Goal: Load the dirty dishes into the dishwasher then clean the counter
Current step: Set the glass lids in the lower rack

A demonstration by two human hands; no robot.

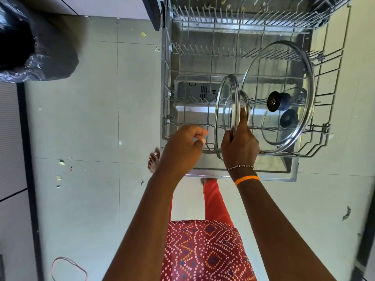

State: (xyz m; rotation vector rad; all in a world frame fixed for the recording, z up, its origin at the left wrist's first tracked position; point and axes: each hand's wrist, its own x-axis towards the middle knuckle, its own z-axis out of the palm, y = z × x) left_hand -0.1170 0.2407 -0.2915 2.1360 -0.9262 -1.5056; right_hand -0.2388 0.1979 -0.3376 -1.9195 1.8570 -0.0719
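Lower rack (pixel 332 136): pulled out over the open dishwasher door (pixel 292 175), wire tines showing; the landmark for everything below
Large glass lid (pixel 308 82): leans tilted in the rack's right half, steel rim resting on the wires, dark knob (pixel 273 101) facing the person
Smaller lid (pixel 265 136): behind the large one, seen through its glass (its own dark knob shows there too)
Held lid (pixel 223 102): a glass lid with steel rim, upright on edge at the rack's front middle, just left of the large lid
Right hand (pixel 239 147): fingers curled around the held lid's rim at the rack's front edge, grasping it
Left hand (pixel 182 145): at the rack's front left corner, fingers curled in, holding nothing
Upper rack (pixel 253 15): above and beyond the lower rack
Floor (pixel 91 118): pale tiles left of the rack, a few food scraps scattered on them
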